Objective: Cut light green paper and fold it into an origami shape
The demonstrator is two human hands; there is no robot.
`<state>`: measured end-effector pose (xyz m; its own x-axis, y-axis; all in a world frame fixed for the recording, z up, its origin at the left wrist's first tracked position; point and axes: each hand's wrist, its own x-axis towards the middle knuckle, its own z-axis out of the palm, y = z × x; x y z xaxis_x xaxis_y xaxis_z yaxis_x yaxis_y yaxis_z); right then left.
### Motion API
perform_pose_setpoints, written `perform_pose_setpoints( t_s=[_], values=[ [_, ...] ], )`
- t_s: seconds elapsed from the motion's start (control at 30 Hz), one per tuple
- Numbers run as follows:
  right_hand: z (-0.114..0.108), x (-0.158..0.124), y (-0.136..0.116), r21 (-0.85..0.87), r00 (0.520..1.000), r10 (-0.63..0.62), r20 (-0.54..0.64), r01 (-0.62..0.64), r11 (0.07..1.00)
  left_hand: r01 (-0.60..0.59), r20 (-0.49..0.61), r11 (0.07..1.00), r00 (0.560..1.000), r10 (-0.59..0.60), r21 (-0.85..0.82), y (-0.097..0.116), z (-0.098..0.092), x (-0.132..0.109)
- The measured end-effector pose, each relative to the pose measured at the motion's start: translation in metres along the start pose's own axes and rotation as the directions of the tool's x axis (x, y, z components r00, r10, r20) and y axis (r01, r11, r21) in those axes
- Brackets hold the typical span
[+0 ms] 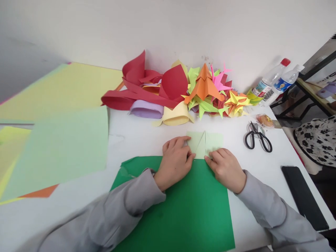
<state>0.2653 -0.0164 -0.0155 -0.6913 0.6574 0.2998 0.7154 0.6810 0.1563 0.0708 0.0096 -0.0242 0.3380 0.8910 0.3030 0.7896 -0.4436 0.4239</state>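
A small piece of pale green paper (pixel 201 145) lies at the far edge of a dark green sheet (pixel 178 217). It shows an upright line near its middle and a slanting fold line beside that. My left hand (pixel 176 162) holds the paper's left side, thumb at the lower edge and curled index finger higher up. At the lower right edge, my right hand (pixel 226 167) has thumb and index finger closed on the paper, the other fingers bent. Parts of both paper sides are hidden under the fingers.
Folded paper shapes (pixel 204 87) and red paper strips (pixel 131 96) are heaped along the wall. Black-handled scissors (pixel 258 136), a black flat case (pixel 303 196) and two bottles (pixel 275 80) stand or lie rightward. Large coloured sheets (pixel 65 147) cover the left side.
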Motion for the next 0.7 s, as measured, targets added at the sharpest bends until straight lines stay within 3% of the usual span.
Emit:
perform_pose_setpoints(
  t_s=[0.17, 0.27, 0.4, 0.47, 0.57, 0.63, 0.7],
  values=[
    [0.000, 0.000, 0.001, -0.008, 1.000, 0.000, 0.002, 0.000, 1.000, -0.054, 0.014, 0.998, 0.998, 0.054, 0.013, -0.004, 0.001, -0.002],
    [0.001, -0.001, 0.001, -0.024, 1.000, -0.005, 0.010, 0.006, 1.000, -0.019, 0.020, 0.999, 1.000, 0.020, -0.042, -0.009, 0.003, -0.002],
    [0.001, -0.001, 0.000, -0.027, 1.000, -0.001, 0.017, 0.001, 1.000, 0.003, -0.083, 0.995, 0.996, -0.012, -0.097, -0.009, 0.000, -0.002],
    [0.000, 0.000, 0.000, -0.030, 1.000, 0.001, 0.018, 0.000, 1.000, -0.139, -0.121, 0.988, 0.984, 0.130, -0.066, -0.003, -0.004, -0.005],
    [0.000, 0.000, 0.000, -0.041, 1.000, 0.001, 0.014, -0.001, 0.999, -0.415, -0.033, 0.910, 0.909, 0.415, 0.012, 0.007, -0.007, -0.009],
    [-0.001, 0.000, -0.001, -0.043, 1.000, 0.002, 0.010, -0.001, 0.999, -0.504, 0.063, 0.860, 0.864, 0.500, 0.083, 0.014, -0.006, -0.012],
    [-0.001, 0.000, -0.001, -0.040, 1.000, 0.004, 0.011, -0.003, 0.999, -0.530, 0.107, 0.833, 0.848, 0.519, 0.158, 0.018, -0.003, -0.015]
  ],
)
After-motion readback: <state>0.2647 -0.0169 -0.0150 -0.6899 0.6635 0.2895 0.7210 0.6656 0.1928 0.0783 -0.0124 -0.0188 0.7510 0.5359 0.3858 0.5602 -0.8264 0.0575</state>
